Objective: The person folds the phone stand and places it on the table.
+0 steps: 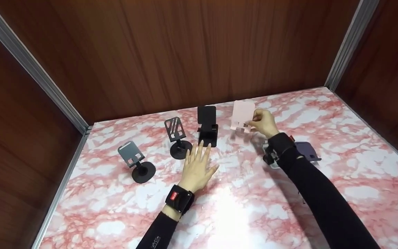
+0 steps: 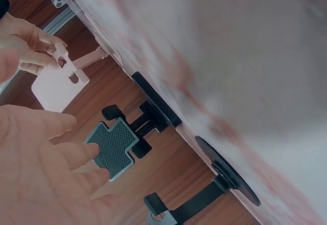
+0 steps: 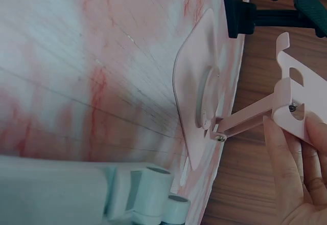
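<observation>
Right hand [image 1: 264,123]: pinches pink stand [image 1: 243,112]
Left hand [image 1: 196,171]: fingers spread, holding nothing
Black stand [image 1: 206,116]: left of right hand; avoid bumping
Pink base [image 3: 190,76]: keep flat, pinch lightly

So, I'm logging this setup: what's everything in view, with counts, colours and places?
Grey stand: one, grey and black, far left
Slotted stand: one, black, right of that
Black stand: one, black, back centre
Pink stand: one, pink, right of that
Purple stand: one, purple, far right, partly hidden
Table: one, red and white, under the stands
Walls: three, brown, back and sides
Metal strips: at least three, grey, back corners, left table edge
Sleeves: two, black, one per arm
Wristbands: two, black, one per wrist
Left hand: one, bare, before the black stand
Right hand: one, bare, holding the pink stand
</observation>
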`<action>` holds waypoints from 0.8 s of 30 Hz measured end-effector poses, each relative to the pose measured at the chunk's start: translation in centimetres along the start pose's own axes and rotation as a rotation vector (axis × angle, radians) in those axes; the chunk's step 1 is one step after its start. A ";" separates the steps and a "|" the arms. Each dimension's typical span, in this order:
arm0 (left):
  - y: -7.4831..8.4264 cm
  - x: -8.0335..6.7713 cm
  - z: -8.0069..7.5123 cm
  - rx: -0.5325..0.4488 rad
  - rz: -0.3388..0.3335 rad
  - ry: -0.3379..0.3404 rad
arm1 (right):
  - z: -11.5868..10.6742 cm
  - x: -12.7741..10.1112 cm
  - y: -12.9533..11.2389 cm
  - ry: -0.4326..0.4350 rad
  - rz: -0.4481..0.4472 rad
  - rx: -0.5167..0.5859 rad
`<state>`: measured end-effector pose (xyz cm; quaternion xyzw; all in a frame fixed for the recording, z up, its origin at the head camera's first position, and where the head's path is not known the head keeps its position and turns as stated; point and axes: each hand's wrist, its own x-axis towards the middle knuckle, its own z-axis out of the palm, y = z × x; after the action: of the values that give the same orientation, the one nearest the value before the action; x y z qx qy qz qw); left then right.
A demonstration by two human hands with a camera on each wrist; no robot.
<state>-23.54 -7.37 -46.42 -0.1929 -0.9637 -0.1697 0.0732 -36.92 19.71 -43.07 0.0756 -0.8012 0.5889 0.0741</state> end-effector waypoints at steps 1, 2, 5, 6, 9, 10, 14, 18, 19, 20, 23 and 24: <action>0.0 0.0 0.0 -0.003 0.002 0.001 | -0.1 -0.2 -0.3 -0.008 0.000 0.019; 0.0 0.0 -0.1 -0.006 0.001 -0.003 | 0.0 -0.5 -0.6 -0.012 0.004 0.043; -0.1 -0.1 -0.2 -0.016 -0.002 -0.013 | 0.0 -1.4 -1.8 -0.021 0.013 0.081; -0.1 -0.1 -0.2 -0.019 -0.003 -0.018 | 0.1 -1.7 -2.2 -0.023 0.017 0.090; -0.2 -0.1 -0.2 -0.022 -0.010 -0.033 | 0.3 -2.4 -2.9 -0.028 0.022 0.098; -0.2 -0.1 -0.2 -0.026 -0.011 -0.033 | 0.3 -2.4 -3.0 -0.034 0.021 0.104; -0.2 -0.1 -0.2 -0.048 -0.018 -0.049 | 0.3 -2.3 -2.4 -0.056 0.010 0.122; -0.3 0.1 -0.2 -0.113 -0.019 -0.039 | 0.1 -2.4 -1.8 -0.101 0.009 0.158; -0.3 0.1 -0.2 -0.132 -0.013 -0.026 | 0.1 -2.6 -1.9 -0.109 0.010 0.167; -0.3 0.2 -0.3 -0.153 -0.009 -0.012 | 0.0 -2.7 -1.9 -0.118 0.008 0.172; -0.3 0.4 -0.4 -0.207 0.009 0.046 | -0.1 -3.3 -2.3 -0.147 0.000 0.194; -0.4 0.5 -0.4 -0.231 0.015 0.064 | -0.2 -3.5 -2.4 -0.155 -0.003 0.204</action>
<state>-24.10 -7.69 -46.01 -0.2019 -0.9333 -0.2852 0.0827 -32.99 19.29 -41.46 0.1292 -0.7404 0.6596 0.0046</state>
